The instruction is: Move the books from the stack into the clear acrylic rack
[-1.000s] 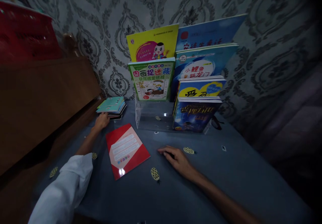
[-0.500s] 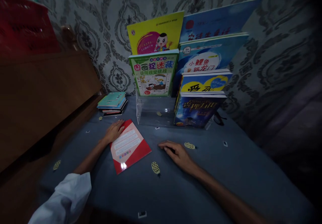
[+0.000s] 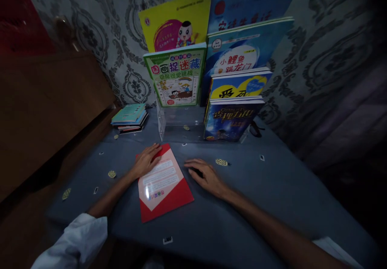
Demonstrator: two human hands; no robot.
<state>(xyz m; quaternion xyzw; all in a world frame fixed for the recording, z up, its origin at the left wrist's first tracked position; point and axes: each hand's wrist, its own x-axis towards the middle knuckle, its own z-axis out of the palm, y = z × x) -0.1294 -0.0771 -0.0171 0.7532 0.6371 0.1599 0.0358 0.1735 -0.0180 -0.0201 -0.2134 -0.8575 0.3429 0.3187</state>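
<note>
A red and pink book (image 3: pixel 173 194) lies flat on the grey-blue tablecloth, its text block upside down to me. My left hand (image 3: pixel 147 161) rests on the book's upper left part, palm down with the fingers stretched out. To the right of the book, my right hand (image 3: pixel 207 176) lies on the cloth, fingers extended and the thumb apart, holding nothing. Its fingertips come close to the book's right edge, with a small gap.
Behind the book, a clear acrylic stand (image 3: pixel 178 132) carries a green picture book (image 3: pixel 177 77), a yellow book (image 3: pixel 178 21) and several blue ones (image 3: pixel 236 117). A stack of thin books (image 3: pixel 130 117) sits at the back left. Dark glasses (image 3: pixel 256 130) lie beside the stand.
My left hand and the red book have shifted right and nearer to me. The gap to my right hand has narrowed. The whole view has tilted down a little.
</note>
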